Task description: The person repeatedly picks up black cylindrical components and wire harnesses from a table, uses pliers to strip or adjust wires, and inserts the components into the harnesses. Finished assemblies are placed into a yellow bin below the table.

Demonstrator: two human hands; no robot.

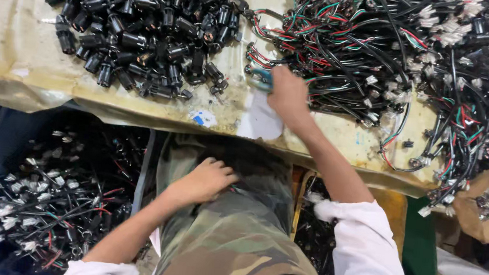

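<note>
The person wears a white shirt with sleeves (364, 248) pushed up and green-brown camouflage trousers (236, 237).

At the upper left of the frame, the black cylindrical connector housings (142, 28) look like glossy moulded plastic. The wire harnesses (371, 42) at the upper right have smooth plastic insulation in black, red, green and white. The worktop (15, 58) is covered in a worn, stained, yellowish sheet with a dull finish. The camouflage trousers (235, 243) are matt woven cloth.
</note>
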